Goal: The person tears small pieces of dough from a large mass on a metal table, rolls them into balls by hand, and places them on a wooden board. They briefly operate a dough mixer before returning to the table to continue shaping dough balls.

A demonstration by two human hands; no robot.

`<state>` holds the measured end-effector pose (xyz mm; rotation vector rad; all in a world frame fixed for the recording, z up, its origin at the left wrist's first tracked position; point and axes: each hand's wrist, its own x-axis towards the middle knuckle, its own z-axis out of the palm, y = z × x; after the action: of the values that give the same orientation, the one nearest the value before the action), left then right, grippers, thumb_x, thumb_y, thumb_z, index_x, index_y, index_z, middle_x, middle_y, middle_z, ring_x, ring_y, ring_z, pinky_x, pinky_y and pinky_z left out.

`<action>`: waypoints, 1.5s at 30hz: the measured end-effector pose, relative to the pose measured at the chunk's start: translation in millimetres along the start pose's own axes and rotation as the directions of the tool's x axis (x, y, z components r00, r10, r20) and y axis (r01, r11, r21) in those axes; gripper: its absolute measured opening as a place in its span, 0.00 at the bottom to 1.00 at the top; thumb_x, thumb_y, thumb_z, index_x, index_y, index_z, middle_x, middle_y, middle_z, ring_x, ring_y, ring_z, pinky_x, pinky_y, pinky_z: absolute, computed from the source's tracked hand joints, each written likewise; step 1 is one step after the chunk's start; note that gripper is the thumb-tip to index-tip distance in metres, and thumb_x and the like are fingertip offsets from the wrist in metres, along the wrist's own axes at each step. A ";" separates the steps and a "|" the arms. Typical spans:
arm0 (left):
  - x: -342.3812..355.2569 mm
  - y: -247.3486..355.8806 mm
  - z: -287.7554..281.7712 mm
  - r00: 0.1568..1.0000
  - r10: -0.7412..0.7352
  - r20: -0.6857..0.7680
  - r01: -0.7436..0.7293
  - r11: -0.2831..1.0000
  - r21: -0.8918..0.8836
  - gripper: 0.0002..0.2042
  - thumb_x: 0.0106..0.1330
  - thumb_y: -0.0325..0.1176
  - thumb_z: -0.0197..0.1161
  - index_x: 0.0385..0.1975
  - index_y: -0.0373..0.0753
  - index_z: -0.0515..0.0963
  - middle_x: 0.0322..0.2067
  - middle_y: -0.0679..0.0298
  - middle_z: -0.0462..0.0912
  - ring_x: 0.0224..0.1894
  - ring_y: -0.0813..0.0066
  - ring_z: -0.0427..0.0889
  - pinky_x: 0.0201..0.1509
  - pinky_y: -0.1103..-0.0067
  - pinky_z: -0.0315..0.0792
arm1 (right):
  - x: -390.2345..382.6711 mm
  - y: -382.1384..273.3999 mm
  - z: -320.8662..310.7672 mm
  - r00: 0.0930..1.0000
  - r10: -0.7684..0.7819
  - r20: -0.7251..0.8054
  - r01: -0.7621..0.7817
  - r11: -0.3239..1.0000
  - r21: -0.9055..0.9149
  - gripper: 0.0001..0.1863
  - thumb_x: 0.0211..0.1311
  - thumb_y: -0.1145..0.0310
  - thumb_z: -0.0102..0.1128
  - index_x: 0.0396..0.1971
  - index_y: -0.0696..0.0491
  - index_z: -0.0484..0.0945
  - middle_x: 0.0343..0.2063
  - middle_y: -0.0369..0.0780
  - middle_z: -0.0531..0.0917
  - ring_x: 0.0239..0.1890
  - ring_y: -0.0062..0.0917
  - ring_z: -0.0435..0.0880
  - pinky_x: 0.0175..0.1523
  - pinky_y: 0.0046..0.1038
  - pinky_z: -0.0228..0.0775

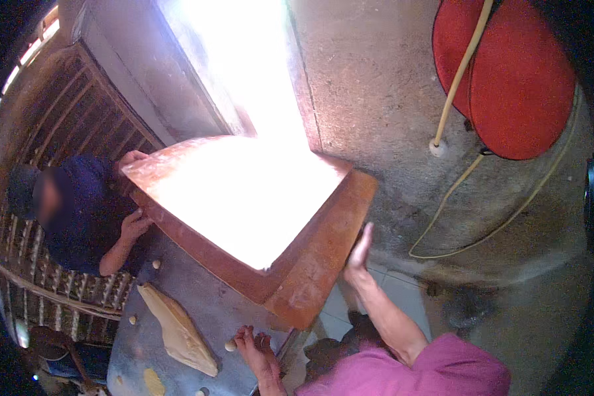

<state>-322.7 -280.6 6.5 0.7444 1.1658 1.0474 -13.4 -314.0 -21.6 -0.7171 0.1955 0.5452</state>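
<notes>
A large brown wooden tray point(323, 257) hangs tilted above the table, its inner surface washed out by glare. My right hand point(358, 249) grips the tray's right edge, thumb pointing up and the other fingers mostly hidden. Below the tray's near corner, my left hand point(256, 348) is raised over the table edge with its fingers bent and apart. A small pale dough ball point(230, 345) is close beside those fingers. A co-worker at the left holds the tray's far side with one hand point(133, 158) high and the other hand point(136, 224) lower.
On the grey table point(129, 343) lie a long pale slab of dough point(178, 330), a flat yellowish piece point(154, 381) and several small balls. Slatted racks point(59, 290) stand behind the co-worker. Red round covers point(525, 86) and a yellowish cable point(465, 72) hang on the right wall.
</notes>
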 end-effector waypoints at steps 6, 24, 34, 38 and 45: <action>0.7 -5.2 0.7 0.990 -0.057 -0.130 0.054 0.998 -0.027 0.23 0.67 0.43 0.61 0.58 0.44 0.64 0.55 0.61 0.68 0.47 0.66 0.67 0.55 0.65 0.64 | 20.4 -7.2 -7.8 0.996 -0.016 -0.091 0.025 0.995 0.095 0.47 0.68 0.28 0.30 0.69 0.55 0.60 0.68 0.43 0.66 0.67 0.36 0.65 0.73 0.39 0.53; -36.4 -28.4 1.4 0.820 0.572 -0.015 -0.515 0.750 0.416 0.09 0.67 0.27 0.56 0.44 0.38 0.78 0.49 0.60 0.79 0.49 0.69 0.79 0.53 0.74 0.74 | 46.5 -4.2 -49.2 0.945 -0.306 0.117 0.308 0.708 -0.635 0.28 0.72 0.54 0.47 0.63 0.56 0.65 0.56 0.40 0.68 0.58 0.29 0.66 0.63 0.28 0.56; -88.1 -3.9 -94.1 0.632 0.755 0.176 -0.491 0.214 0.844 0.06 0.60 0.27 0.66 0.34 0.36 0.78 0.36 0.55 0.79 0.40 0.51 0.80 0.47 0.62 0.74 | -159.0 32.9 3.6 0.035 0.660 0.751 0.589 0.593 -0.548 0.14 0.64 0.70 0.65 0.48 0.56 0.79 0.29 0.40 0.85 0.32 0.27 0.85 0.41 0.27 0.76; -50.8 37.2 -181.8 0.476 0.865 -0.157 -0.130 0.246 0.961 0.16 0.62 0.24 0.63 0.50 0.38 0.75 0.49 0.54 0.74 0.52 0.52 0.75 0.56 0.64 0.71 | -168.0 163.2 45.1 -0.079 0.392 0.917 0.928 0.365 -0.076 0.16 0.64 0.67 0.65 0.50 0.56 0.78 0.40 0.44 0.86 0.43 0.38 0.85 0.49 0.35 0.77; -15.6 53.1 -265.6 0.908 0.417 -0.033 -0.163 0.425 0.890 0.09 0.60 0.29 0.68 0.40 0.40 0.82 0.53 0.53 0.75 0.53 0.51 0.74 0.57 0.57 0.66 | -205.6 171.1 40.6 0.017 0.703 0.711 0.914 0.277 -0.296 0.15 0.61 0.69 0.64 0.48 0.56 0.79 0.45 0.48 0.81 0.52 0.44 0.78 0.63 0.45 0.64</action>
<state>-593.4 -288.9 -9.5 1.7406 1.8862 0.7637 -279.2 -263.8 -16.8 -1.3469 -2.1090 0.7691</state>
